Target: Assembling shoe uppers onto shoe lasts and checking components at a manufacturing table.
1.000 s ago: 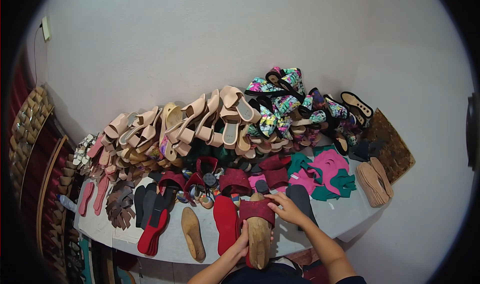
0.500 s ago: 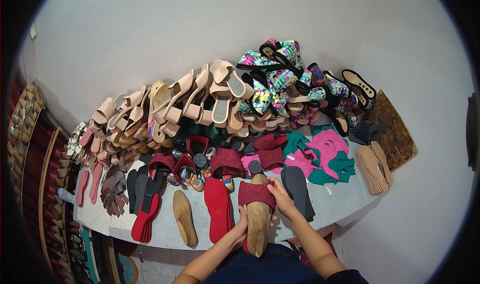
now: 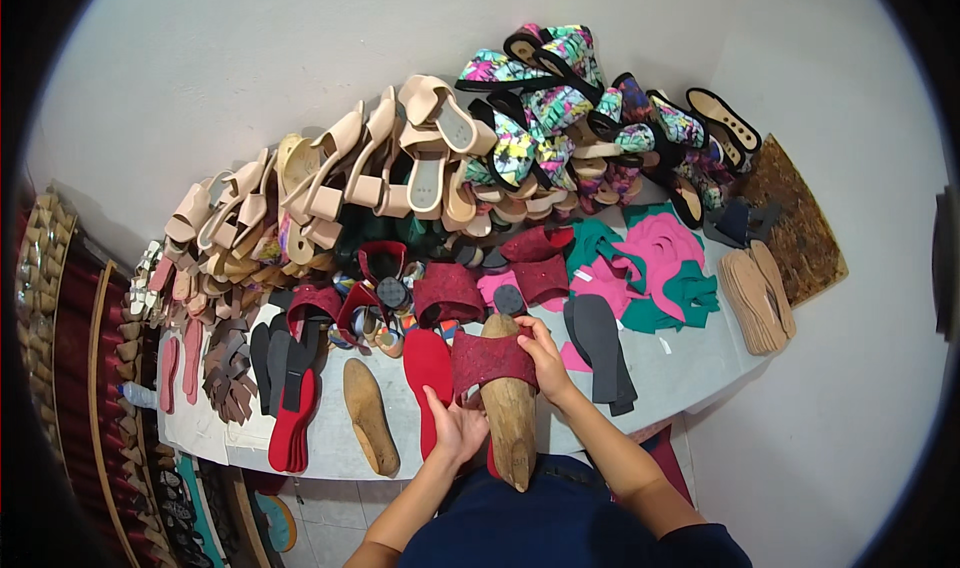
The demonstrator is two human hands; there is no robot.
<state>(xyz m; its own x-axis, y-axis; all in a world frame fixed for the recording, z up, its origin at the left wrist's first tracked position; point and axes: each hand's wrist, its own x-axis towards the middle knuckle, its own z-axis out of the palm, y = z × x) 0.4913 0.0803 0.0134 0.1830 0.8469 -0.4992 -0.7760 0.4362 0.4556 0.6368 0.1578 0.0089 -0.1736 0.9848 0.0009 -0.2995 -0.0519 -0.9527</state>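
Observation:
A wooden shoe last (image 3: 509,408) lies lengthwise over the table's near edge, its heel end above my lap. A dark red textured upper strap (image 3: 490,357) is wrapped over its front part. My left hand (image 3: 455,430) grips the strap's left side against the last. My right hand (image 3: 546,361) holds the strap's right side. A red insole (image 3: 427,370) lies flat just left of the last. A second wooden last (image 3: 369,414) rests further left.
The grey table (image 3: 672,373) holds black soles (image 3: 598,346), red soles (image 3: 291,424), pink and green cut pieces (image 3: 655,265), beige sandals (image 3: 380,173) and patterned sandals (image 3: 560,108) piled at the wall, and tan insoles (image 3: 757,297) at right. Racks of shoe parts (image 3: 70,368) stand at left.
The view has tilted so the table sits higher in the picture. My right hand slid down from the last's toe to the strap's right side. My left hand stays at the strap's left.

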